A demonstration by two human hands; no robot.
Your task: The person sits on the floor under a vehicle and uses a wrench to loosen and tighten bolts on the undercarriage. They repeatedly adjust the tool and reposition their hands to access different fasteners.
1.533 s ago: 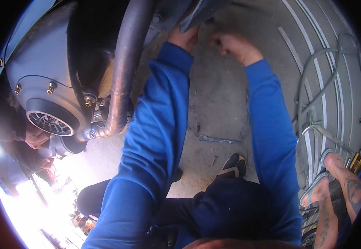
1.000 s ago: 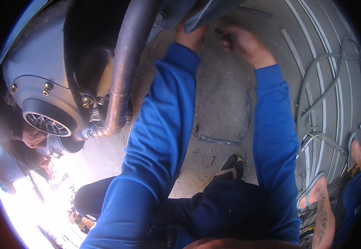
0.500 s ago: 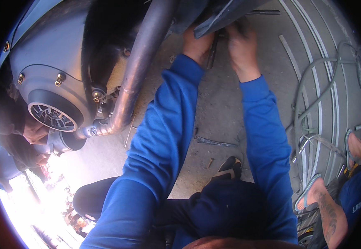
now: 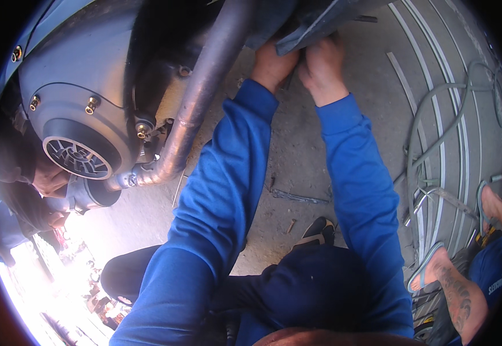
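Note:
Both my arms, in blue sleeves, reach up to a dark plastic panel (image 4: 306, 36) on the underside of a motor scooter. My left hand (image 4: 273, 64) is partly behind the panel's edge, its fingers hidden. Close beside it, my right hand (image 4: 325, 66) is closed, knuckles up, around something I cannot make out. A little of a thin dark rod (image 4: 288, 82) shows between the hands. Left of them runs a bronze-toned exhaust pipe (image 4: 196, 95), sloping down to a silver joint. A dark engine cover (image 4: 78, 75) with gold bolts and a round finned vent (image 4: 78, 154) fills the upper left.
Another person's hands (image 4: 52, 181) are at the exhaust's far-left end. On the concrete lie a grey strip (image 4: 300, 198), a small bolt (image 4: 291, 225), long metal strips (image 4: 441, 115) and a looped hose (image 4: 421, 138). Someone's sandalled foot (image 4: 429, 271) is at lower right.
My right hand has moved left, closer to my left hand, and covers most of the dark rod that hung between them. The view has shifted slightly.

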